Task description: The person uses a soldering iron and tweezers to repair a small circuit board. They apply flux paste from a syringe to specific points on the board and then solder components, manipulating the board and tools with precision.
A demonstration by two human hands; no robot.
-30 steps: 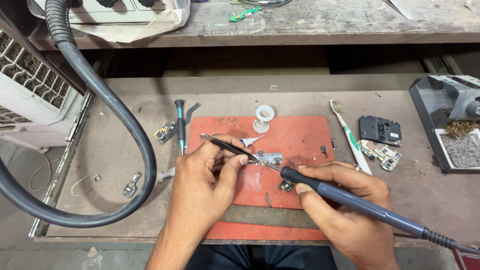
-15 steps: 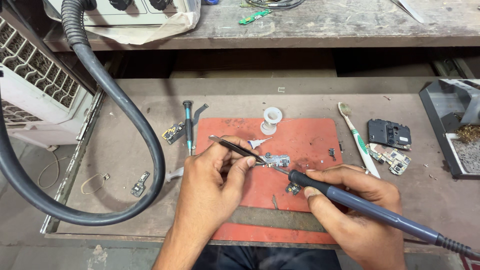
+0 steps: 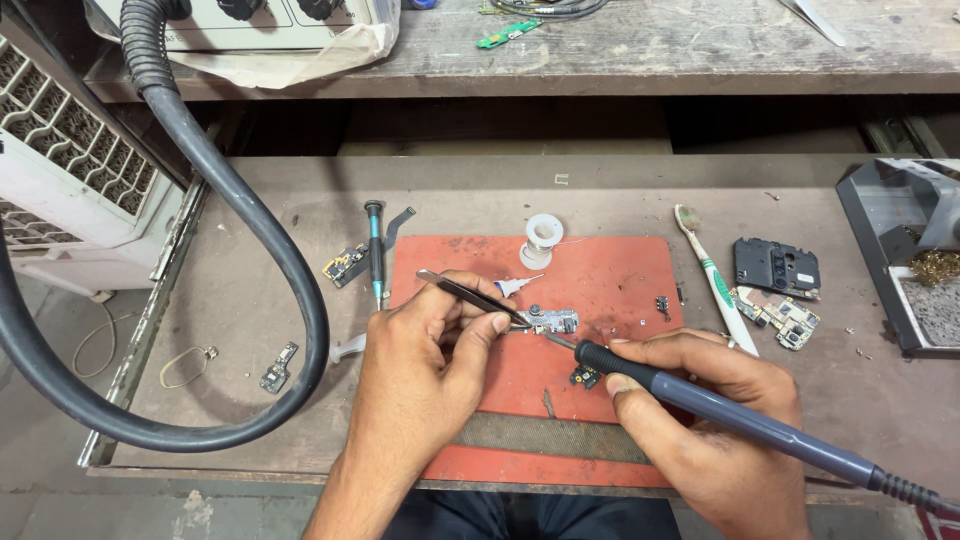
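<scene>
Soldering looks mid-way: the left hand (image 3: 425, 365) pinches tweezers (image 3: 475, 297) on the small circuit board (image 3: 553, 321), while the right hand (image 3: 715, 420) grips the soldering iron (image 3: 720, 413), its tip at the board's edge.

We have one view, worn on the head, looking steeply down and forward over the workbench (image 3: 250, 200) from close above; the left hand (image 3: 425, 365) and right hand (image 3: 715, 420) fill its lower middle.
</scene>
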